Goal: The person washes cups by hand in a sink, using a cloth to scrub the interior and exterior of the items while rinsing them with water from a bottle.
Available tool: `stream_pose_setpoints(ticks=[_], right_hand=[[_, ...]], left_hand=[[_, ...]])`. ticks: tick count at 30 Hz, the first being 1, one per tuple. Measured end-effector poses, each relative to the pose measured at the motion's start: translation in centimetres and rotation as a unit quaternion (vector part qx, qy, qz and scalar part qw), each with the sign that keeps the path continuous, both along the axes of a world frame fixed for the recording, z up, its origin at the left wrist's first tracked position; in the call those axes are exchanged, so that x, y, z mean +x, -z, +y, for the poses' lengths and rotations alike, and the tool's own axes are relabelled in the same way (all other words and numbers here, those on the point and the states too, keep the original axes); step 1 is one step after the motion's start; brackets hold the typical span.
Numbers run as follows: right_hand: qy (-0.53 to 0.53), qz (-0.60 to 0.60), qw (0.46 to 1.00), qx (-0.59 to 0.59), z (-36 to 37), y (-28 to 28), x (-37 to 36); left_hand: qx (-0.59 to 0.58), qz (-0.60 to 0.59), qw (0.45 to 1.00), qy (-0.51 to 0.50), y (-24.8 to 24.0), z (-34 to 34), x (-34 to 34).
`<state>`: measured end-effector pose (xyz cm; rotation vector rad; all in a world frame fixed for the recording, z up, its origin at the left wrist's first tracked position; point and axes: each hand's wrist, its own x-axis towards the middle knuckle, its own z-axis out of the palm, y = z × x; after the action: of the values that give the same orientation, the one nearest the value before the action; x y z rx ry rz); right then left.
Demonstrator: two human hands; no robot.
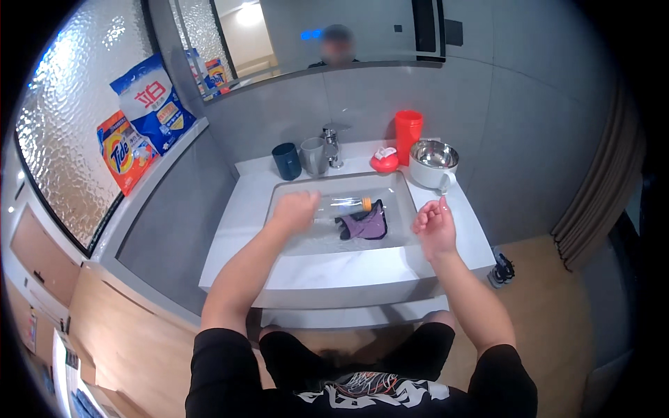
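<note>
White stone surrounds the sink point(418, 209) you stand at, and shallow water lies in its basin; your left hand point(296, 211) hangs over the left part of that basin, curled loosely with the knuckles up, and it is blurred, so you cannot tell whether it holds anything; your right hand point(434, 226) is raised over the right rim of the sink, fingers half open and slightly bent, palm turned inward, empty as far as can be seen; between your two hands, in the water, lies a clear plastic bottle point(345, 204) on its side with an orange cap pointing right, and just beside it, touching or nearly so, a crumpled purple cloth point(366, 224) with a dark edge; your left hand is the nearer one to the bottle, your right hand the nearer to the cloth, though neither touches them; behind the basin a chrome tap point(333, 145) stands at the middle, with a dark blue cup point(286, 161) and a grey cup point(313, 155) to its left; to the right of the tap stand a tall red cup point(408, 135), a small red and white lid point(384, 160) and a steel bowl point(433, 163); on the ledge at far left lean two detergent bags point(139, 125), one orange, one blue and white.
</note>
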<state>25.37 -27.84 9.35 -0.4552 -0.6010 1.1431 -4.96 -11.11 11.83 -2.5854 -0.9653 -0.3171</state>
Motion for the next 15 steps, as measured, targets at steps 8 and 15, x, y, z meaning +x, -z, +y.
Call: stream_pose_setpoints(ticks=[8, 15], right_hand=[[-0.055, 0.041, 0.998, -0.009, 0.1, -0.6, -1.9], [-0.057, 0.026, 0.998, -0.019, 1.0, -1.0, -3.3]], left_hand=[[-0.518, -0.621, 0.582, 0.085, 0.2, -1.0, 2.9], [-0.335, -0.687, 0.642, -0.054, -2.9, 1.5, 1.5]])
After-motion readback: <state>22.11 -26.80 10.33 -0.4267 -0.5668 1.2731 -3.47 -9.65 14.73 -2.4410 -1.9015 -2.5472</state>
